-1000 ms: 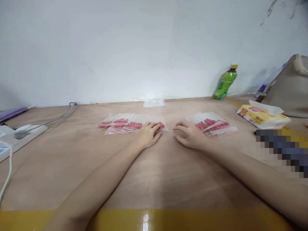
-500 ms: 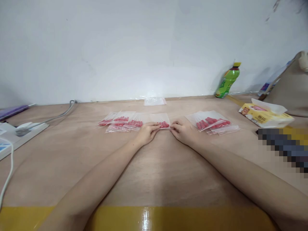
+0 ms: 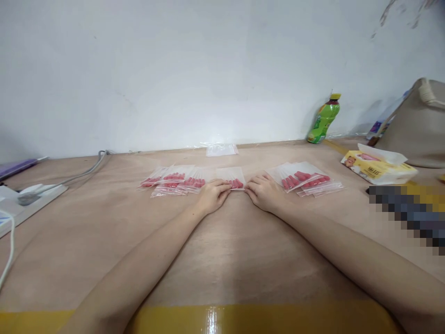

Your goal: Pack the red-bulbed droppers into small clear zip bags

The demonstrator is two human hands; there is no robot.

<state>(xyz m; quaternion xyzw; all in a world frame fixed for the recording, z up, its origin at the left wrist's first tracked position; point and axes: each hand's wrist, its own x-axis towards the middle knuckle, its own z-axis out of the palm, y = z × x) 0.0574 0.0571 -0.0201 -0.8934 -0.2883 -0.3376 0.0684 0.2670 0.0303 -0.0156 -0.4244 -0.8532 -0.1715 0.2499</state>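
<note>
A small clear zip bag holding red pieces [image 3: 234,178] lies on the wooden table [image 3: 222,250] between my hands. My left hand [image 3: 213,195] pinches its near left edge, fingers curled. My right hand [image 3: 264,191] pinches its near right edge the same way. To the left lies a row of several similar bags with red pieces [image 3: 172,180], touching the held bag's left side. To the right is another overlapping pile of such bags [image 3: 306,179], just beyond my right hand.
An empty clear bag [image 3: 221,149] lies by the wall. A green bottle [image 3: 323,119] leans at the back right, with a yellow tissue pack [image 3: 378,167] and a beige bag [image 3: 417,125] nearby. A power strip and cables [image 3: 31,195] sit at the left. Yellow tape [image 3: 208,319] edges the table front.
My right hand moved left from the right pile to the middle bag. Both hands closed on that bag's near edge, and it now sits a little apart from the left row.
</note>
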